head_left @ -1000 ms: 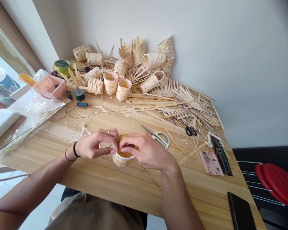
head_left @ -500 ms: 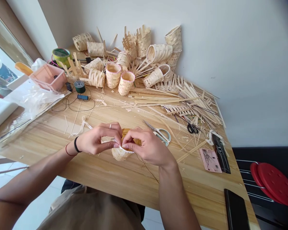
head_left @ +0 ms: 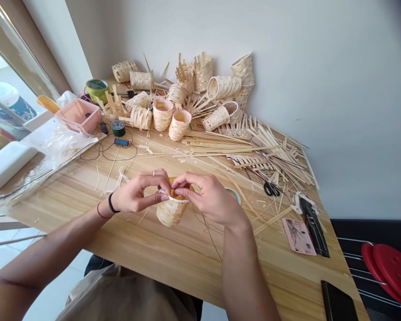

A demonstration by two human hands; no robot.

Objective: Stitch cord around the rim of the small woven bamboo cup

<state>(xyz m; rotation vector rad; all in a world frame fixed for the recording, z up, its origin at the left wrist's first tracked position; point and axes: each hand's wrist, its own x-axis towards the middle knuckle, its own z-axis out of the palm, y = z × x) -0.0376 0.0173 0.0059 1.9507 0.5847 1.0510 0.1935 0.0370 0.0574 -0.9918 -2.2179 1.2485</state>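
Note:
A small woven basket (head_left: 169,213) stands near the table's front edge, between both my hands. My left hand (head_left: 137,195) pinches its white-trimmed rim from the left, fingers closed. From the right, my right hand (head_left: 209,197) pinches the same rim, fingers curled. A thin dark thread (head_left: 210,234) trails from the basket toward me across the wooden table (head_left: 173,263).
Many woven baskets (head_left: 179,125) and loose strips (head_left: 274,151) pile up at the back. Black-handled scissors (head_left: 271,189), a pink card (head_left: 299,236), a dark tool (head_left: 314,225) and a phone (head_left: 337,303) lie right. A pink tub (head_left: 78,116), thread spools (head_left: 118,128) and plastic sheet sit left.
Both hands stay on the basket rim; more of the basket's side now shows below them. The white-handled scissors behind my right hand are now mostly hidden. The view has shifted slightly.

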